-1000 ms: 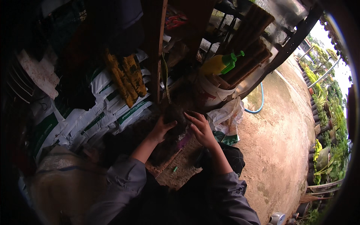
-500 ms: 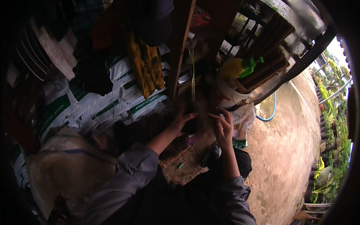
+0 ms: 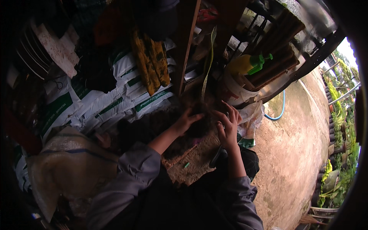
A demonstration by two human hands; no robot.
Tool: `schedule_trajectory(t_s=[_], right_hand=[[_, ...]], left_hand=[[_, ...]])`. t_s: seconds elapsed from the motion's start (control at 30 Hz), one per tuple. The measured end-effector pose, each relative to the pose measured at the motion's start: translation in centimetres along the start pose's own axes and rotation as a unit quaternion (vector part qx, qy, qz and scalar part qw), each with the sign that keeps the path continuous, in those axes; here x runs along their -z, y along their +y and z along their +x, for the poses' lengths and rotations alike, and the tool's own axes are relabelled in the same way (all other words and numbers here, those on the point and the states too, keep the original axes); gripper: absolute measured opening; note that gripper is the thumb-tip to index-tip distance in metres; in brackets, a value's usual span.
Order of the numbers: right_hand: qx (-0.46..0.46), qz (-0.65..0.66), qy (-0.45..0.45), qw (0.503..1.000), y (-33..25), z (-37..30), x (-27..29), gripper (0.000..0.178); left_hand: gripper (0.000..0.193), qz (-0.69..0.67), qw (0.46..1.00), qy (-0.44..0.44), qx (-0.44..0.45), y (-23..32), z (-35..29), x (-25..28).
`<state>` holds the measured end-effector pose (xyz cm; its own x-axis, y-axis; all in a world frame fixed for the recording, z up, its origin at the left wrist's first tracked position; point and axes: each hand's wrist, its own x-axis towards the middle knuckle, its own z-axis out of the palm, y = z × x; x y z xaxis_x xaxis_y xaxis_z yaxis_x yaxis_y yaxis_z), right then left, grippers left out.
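Observation:
Between my two hands is a plant with one long, narrow green leaf [image 3: 209, 63] rising from a dark clump at its base [image 3: 202, 122]. Whether soil, roots or a dark pot makes up that clump is hard to tell in the shadow. My left hand [image 3: 188, 122] curls round its left side, thumb toward the middle. Bent fingers of my right hand [image 3: 229, 123] press at its right side, slightly spread. The clump is above a dark heap [image 3: 172, 147] of what looks like soil on the ground.
A white bucket [image 3: 237, 96] holding a yellow sprayer [image 3: 241, 64] with a green head stands just beyond my right hand. White and green sacks [image 3: 111, 103] are stacked at left, with a tan sack [image 3: 71, 165] nearer. A blue hose [image 3: 283, 109] curves over concrete ground [image 3: 295, 153].
The leaf has swung from nearly upright to leaning right and shows taller. My hands have shifted slightly round the dark clump, with the right hand's fingers more bent.

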<state>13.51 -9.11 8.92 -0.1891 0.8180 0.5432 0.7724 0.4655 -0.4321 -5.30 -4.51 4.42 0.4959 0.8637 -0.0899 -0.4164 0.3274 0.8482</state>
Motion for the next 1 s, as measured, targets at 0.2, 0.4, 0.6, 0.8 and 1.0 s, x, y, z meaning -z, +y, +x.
schedule_trajectory(t_s=[0.2, 0.4, 0.6, 0.8, 1.0], right_hand=[[0.012, 0.001, -0.018, 1.000, -0.1, 0.1, 0.1, 0.038], [-0.005, 0.010, -0.040, 0.999, 0.4, 0.1, 0.0, 0.042], [-0.006, 0.043, -0.056, 0.998, 0.6, -0.1, -0.5, 0.044], [0.014, 0.034, -0.085, 0.996, -0.2, -0.3, -0.3, 0.052], [-0.005, 0.121, 0.042, 0.992, 0.7, -0.3, 0.6, 0.050]], left_hand=[[0.051, -0.021, 1.000, 0.007, 0.003, 0.6, -0.7, -0.2], [0.051, -0.115, 0.992, -0.059, 0.006, -0.6, 0.4, 1.3], [0.060, -0.123, 0.986, -0.082, -0.079, 0.0, -0.2, 0.0], [0.072, -0.042, 0.992, -0.079, -0.088, -0.2, -0.1, 0.3], [0.070, -0.112, 0.982, -0.136, -0.070, -0.1, -0.1, 0.7]])
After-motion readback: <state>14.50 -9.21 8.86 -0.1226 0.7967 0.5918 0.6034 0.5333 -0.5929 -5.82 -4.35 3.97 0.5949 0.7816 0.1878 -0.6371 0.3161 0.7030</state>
